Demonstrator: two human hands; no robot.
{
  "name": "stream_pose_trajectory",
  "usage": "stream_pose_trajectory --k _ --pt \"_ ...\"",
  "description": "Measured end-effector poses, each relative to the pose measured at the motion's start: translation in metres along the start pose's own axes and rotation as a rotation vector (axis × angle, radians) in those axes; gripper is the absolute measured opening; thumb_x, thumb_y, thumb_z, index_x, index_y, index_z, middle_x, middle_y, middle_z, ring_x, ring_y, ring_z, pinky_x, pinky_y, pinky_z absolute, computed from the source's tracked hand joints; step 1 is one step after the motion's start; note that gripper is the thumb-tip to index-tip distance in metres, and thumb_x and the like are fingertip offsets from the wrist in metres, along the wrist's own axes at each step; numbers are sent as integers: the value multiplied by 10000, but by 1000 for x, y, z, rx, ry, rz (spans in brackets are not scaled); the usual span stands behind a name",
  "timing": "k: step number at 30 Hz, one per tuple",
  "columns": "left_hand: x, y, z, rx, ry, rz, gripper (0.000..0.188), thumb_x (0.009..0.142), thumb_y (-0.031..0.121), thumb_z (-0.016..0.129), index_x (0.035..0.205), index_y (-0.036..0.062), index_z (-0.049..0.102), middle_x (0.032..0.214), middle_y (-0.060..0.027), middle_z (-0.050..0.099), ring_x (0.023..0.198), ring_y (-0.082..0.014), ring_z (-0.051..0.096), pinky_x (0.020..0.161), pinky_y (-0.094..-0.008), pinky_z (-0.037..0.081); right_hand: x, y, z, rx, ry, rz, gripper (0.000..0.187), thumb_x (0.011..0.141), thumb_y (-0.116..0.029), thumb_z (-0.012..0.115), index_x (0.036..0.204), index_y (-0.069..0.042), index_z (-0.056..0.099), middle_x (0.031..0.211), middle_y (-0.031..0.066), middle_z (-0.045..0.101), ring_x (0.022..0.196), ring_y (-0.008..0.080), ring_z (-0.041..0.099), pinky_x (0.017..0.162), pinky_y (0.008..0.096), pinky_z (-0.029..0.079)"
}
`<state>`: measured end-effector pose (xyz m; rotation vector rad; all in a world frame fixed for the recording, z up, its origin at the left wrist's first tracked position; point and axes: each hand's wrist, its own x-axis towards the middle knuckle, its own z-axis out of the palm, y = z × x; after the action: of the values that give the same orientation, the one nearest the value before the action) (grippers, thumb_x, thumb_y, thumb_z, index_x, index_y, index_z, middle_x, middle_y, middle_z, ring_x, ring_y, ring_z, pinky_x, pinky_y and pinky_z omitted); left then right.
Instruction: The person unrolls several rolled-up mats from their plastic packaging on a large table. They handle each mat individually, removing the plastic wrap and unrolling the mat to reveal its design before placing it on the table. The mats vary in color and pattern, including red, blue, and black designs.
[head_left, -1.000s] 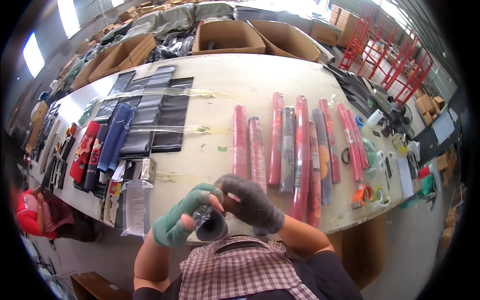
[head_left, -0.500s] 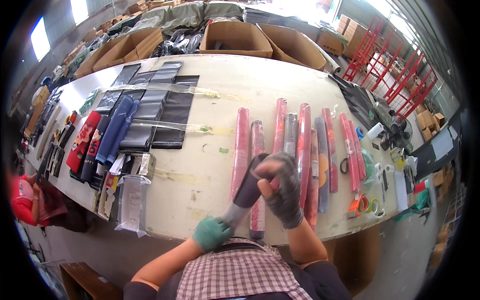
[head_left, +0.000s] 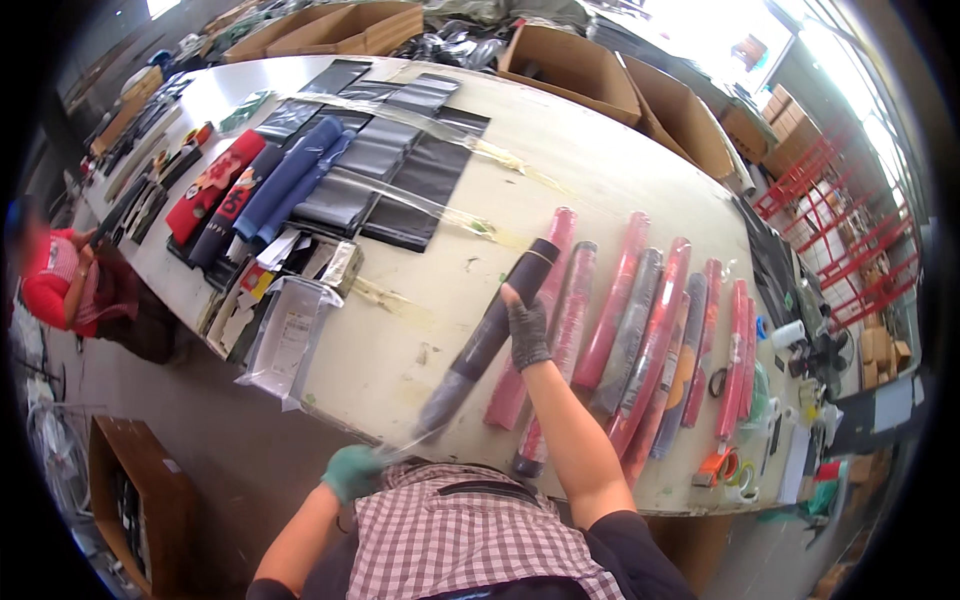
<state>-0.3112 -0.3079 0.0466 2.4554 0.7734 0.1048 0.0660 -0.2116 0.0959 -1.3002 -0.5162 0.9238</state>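
A dark rolled mat [head_left: 486, 337] slants over the near part of the table, its upper end bare and its lower part inside a clear plastic sleeve [head_left: 447, 404]. My right hand [head_left: 528, 332], in a grey glove, is closed round the roll near its upper end. By the table's front edge, my left hand [head_left: 353, 473] in a green glove grips the sleeve's stretched loose end, pulled out past the roll. Just right of the roll lies a red wrapped roll [head_left: 507, 395], and beside that a patterned wrapped roll [head_left: 572, 330].
Several wrapped rolls [head_left: 640, 360] lie side by side on the table [head_left: 400, 345]. To the left are red and blue rolls [head_left: 290, 180], black plastic bags [head_left: 385, 160] and a plastic-lined box [head_left: 285, 345]. Tape rolls [head_left: 735, 470] sit at the right. A co-worker [head_left: 65, 270] stands at far left.
My right hand has shifted from the roll's top end to its side. My left hand has moved left and down, drawing the sleeve's end out. The view has turned and tilted.
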Motion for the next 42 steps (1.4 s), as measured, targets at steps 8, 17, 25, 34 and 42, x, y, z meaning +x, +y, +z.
stream_pose_trajectory --k 8,17,25,34,42 --pt "-364 -7 106 23 -616 -1469 343 795 307 600 1087 149 688 1152 -104 644 1057 -292 622 886 -395 503 53 77 41 -650 123 109 643 807 -531 644 1059 46 514 965 233 640 888 381 629 809 421 486" --pt "-277 -21 129 -58 -1063 -1275 361 829 321 548 1083 94 668 1150 -154 632 1041 -329 619 888 -424 491 16 90 30 -983 -291 -170 659 862 -457 586 1223 77 452 1112 292 543 1005 411 560 889 447 449" --pt "106 22 -82 200 567 -291 536 785 219 658 1268 81 470 1112 -128 544 1022 -324 521 868 -431 441 -47 57 -27 -1357 -385 -415 309 794 -146 598 1087 -59 549 1058 171 557 947 346 582 824 443 480" --pt "189 -37 -61 253 477 -570 613 718 188 705 1264 105 438 1111 -131 532 1017 -328 531 889 -447 398 -50 31 -32 -1048 -381 -351 351 759 -39 600 1106 -66 557 1043 161 576 947 326 594 831 428 485" --pt "146 18 -39 161 496 -312 414 709 153 691 1091 129 537 1094 -87 555 1000 -311 514 853 -435 417 -49 24 16 -1272 -555 -812 535 777 -115 610 1296 -79 482 1313 134 459 1238 308 430 1072 432 299"
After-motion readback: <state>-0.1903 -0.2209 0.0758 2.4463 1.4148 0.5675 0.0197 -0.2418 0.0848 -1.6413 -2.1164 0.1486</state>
